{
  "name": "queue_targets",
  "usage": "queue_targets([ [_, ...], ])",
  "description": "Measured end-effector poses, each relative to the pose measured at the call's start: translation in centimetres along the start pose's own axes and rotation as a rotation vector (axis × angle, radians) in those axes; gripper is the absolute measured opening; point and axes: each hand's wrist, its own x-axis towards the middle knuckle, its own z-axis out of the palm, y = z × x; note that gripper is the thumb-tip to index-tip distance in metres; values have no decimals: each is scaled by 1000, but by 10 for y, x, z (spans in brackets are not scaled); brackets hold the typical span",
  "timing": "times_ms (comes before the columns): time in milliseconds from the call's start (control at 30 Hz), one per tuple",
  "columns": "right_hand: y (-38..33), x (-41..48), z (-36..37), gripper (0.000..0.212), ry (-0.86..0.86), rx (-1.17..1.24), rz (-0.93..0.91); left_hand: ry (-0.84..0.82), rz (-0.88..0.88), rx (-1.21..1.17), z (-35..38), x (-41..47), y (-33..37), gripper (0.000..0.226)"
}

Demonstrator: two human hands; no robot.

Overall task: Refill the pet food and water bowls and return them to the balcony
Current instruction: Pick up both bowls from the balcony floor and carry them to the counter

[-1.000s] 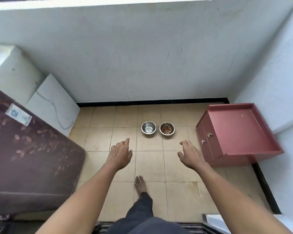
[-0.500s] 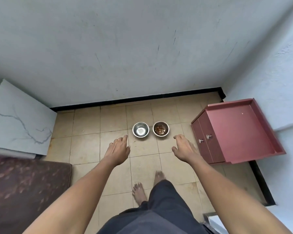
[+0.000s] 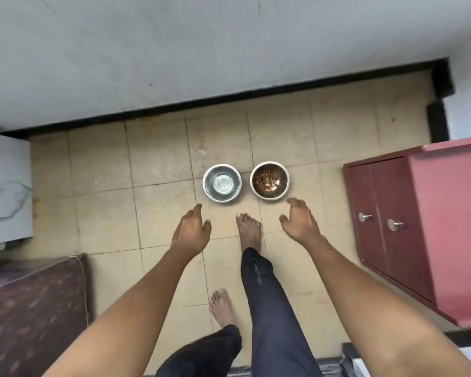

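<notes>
Two steel bowls stand side by side on the tiled balcony floor. The left one, the water bowl, holds a little clear water. The right one, the food bowl, holds brown kibble. My left hand reaches out just short of the water bowl, fingers apart and holding nothing. My right hand hovers just below and right of the food bowl, fingers spread and curled, also holding nothing. Neither hand touches a bowl. One bare foot is planted between my hands, close to the bowls.
A red cabinet with two knobbed doors stands at the right. A marble slab leans at the left, with a dark patterned mattress below it. The grey wall with a black skirting closes the far side.
I have stepped forward and bent closer, so the bowls appear larger and nearer. Both hands have moved toward the bowls and now sit just short of them.
</notes>
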Motion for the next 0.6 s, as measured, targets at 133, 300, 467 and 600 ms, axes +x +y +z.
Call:
queue_targets([
  [133, 25, 127, 43, 60, 31, 127, 110, 6, -56, -41, 59, 119, -15, 55],
  [300, 57, 240, 86, 69, 87, 252, 267, 38, -264, -140, 114, 236, -34, 43],
  [467, 19, 237, 65, 42, 71, 129, 117, 71, -591, -322, 146, 302, -54, 40],
  [600, -15, 182, 136, 56, -38, -319, -203, 67, -668, -410, 161, 332, -71, 37],
])
